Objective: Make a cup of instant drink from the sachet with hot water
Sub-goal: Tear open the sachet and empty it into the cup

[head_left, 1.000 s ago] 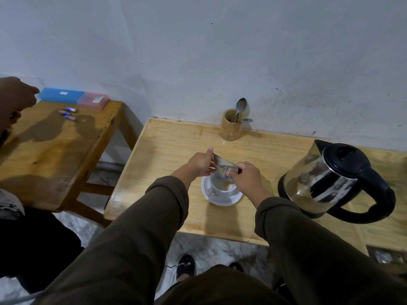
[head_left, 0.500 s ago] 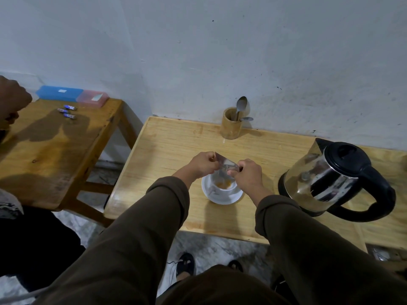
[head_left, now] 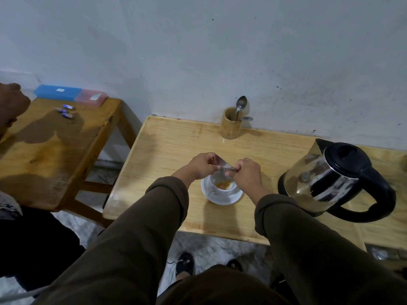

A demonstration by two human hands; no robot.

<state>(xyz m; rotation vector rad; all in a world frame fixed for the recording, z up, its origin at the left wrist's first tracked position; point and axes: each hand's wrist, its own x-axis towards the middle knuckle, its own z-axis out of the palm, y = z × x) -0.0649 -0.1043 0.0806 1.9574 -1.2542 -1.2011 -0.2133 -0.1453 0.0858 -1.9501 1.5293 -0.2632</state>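
Left hand (head_left: 201, 165): fingers curled closed, pinching the left end of the sachet (head_left: 221, 164).
Right hand (head_left: 246, 173): fingers likewise curled closed, pinching the sachet's right end.
Sachet: silvery, held between both hands directly above the cup (head_left: 222, 187), sagging down toward it; which end is open I cannot tell.
Cup: white, on a white saucer (head_left: 220, 199), near the front middle of the light wooden table (head_left: 167, 150); orange-brown powder (head_left: 223, 184) lies inside.
Kettle (head_left: 330, 179): steel body, black lid and handle, upright on the table to the right of the cup, apart from it.
Spoon holder (head_left: 230, 126): wooden cylinder at the table's back edge by the wall, a spoon (head_left: 240, 105) standing in it.
Side table (head_left: 55, 150): darker wood, to the left; small batteries (head_left: 66, 111) and a blue and pink box (head_left: 70, 95) on it.
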